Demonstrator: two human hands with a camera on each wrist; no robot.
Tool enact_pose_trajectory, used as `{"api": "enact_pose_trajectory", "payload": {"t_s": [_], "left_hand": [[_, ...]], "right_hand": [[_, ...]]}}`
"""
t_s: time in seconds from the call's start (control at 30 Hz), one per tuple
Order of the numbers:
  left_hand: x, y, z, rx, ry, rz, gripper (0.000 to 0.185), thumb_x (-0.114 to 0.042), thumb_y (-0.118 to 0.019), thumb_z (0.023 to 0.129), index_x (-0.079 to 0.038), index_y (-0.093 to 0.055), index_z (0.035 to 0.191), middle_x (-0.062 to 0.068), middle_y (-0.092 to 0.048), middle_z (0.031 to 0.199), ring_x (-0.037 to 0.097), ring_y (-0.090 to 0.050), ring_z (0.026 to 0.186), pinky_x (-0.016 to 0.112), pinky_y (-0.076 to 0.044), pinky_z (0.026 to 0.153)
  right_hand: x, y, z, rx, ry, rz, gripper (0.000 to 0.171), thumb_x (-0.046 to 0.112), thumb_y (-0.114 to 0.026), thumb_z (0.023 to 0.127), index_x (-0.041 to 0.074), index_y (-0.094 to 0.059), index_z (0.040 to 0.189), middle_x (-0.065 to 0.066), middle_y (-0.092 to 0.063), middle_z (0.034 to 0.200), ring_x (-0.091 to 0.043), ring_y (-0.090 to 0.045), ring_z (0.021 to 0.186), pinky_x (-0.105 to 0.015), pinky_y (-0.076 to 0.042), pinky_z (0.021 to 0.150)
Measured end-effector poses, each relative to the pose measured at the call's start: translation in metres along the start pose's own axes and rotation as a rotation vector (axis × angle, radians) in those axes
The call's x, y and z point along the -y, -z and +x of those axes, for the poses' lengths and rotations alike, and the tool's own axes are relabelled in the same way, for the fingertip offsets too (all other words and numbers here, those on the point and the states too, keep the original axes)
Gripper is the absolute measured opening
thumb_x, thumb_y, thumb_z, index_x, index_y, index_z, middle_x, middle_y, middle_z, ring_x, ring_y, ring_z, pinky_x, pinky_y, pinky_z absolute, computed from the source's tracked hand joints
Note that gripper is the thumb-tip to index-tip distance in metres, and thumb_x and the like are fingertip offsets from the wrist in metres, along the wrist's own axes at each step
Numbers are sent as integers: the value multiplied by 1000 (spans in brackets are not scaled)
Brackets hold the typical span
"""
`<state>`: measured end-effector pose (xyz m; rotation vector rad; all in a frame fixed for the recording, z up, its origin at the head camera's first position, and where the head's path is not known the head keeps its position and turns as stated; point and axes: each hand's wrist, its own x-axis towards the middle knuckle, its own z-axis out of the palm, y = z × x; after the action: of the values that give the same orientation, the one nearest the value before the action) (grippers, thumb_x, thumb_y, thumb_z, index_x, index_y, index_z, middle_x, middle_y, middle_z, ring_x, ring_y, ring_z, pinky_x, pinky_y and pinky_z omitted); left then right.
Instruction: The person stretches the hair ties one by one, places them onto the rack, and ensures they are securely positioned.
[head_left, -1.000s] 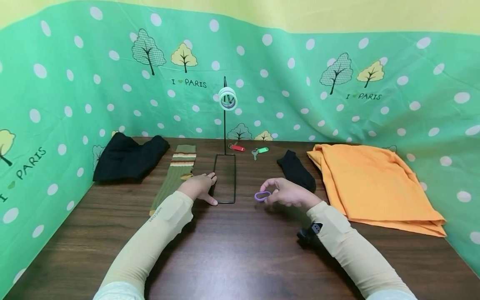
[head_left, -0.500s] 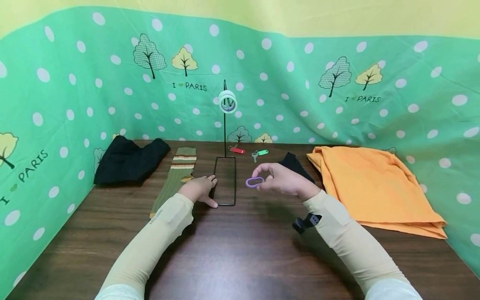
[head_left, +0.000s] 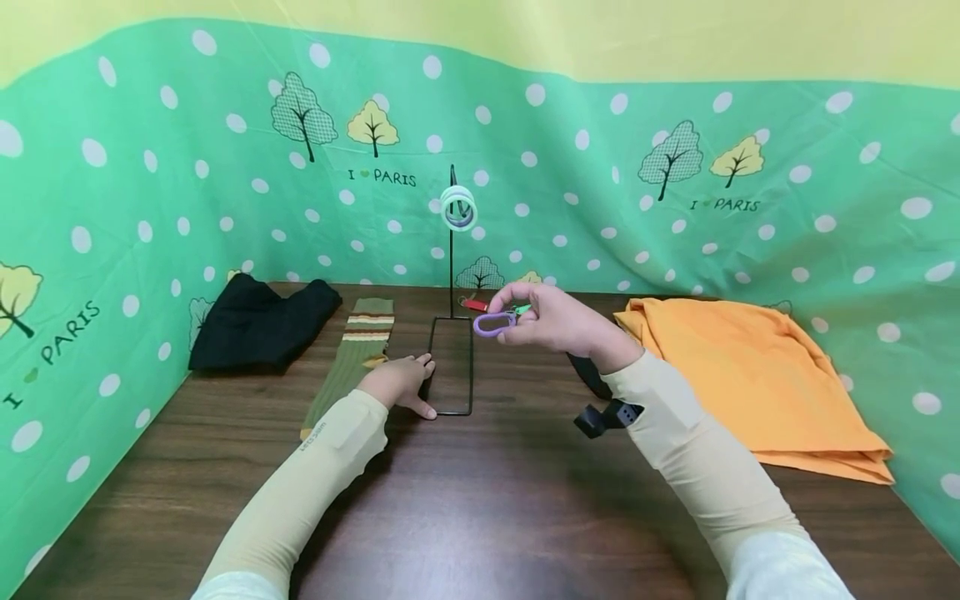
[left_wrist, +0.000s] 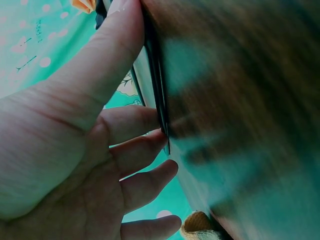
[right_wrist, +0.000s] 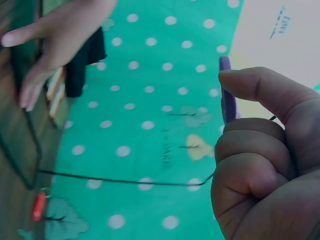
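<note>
Right hand [head_left: 558, 321] pinches purple ring [head_left: 491, 324], raised clear of table [head_left: 480, 500]. Left hand [head_left: 397, 383], fingers spread flat, steadies stand [head_left: 451, 367] base against tipping.

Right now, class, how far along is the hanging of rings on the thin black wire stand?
Done: two pale green rings already hang near the top of the thin black wire stand. In hand: the right hand pinches a purple oval ring, raised above the dark wooden table, while the left hand presses the stand's rectangular base. Left: the purple ring is not yet on the stand.
</note>
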<state>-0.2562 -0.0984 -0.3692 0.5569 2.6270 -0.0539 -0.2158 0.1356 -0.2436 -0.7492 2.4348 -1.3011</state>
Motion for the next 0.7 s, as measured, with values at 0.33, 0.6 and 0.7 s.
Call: {"api": "enact_pose_trajectory", "payload": {"t_s": [0.33, 0.6, 0.7], "left_hand": [[1, 1, -1, 5, 0, 15, 96, -53, -66, 75, -9, -21, 148, 6, -12, 156, 30, -17, 142, 46, -27, 110], [1, 0, -1, 2, 10, 15, 97, -54, -66, 75, -10, -21, 148, 6, -12, 156, 30, -18, 142, 46, -27, 110], [1, 0, -1, 1, 6, 6, 96, -53, -66, 75, -10, -21, 148, 6, -13, 156, 30, -18, 142, 46, -27, 110]], "right_hand": [[50, 1, 1, -253, 266, 29, 32, 0, -65, 81, 4, -52, 111, 5, -22, 47, -11, -20, 40, -23, -21, 39], [65, -1, 28, -476, 371, -39, 29, 3, -64, 80, 9, -55, 107, 4, -24, 46, -11, -23, 40, -22, -22, 40], [62, -1, 38, -519, 360, -32, 29, 3, -63, 80, 10, -55, 107, 4, -25, 47, -11, -23, 41, -23, -24, 42]]}}
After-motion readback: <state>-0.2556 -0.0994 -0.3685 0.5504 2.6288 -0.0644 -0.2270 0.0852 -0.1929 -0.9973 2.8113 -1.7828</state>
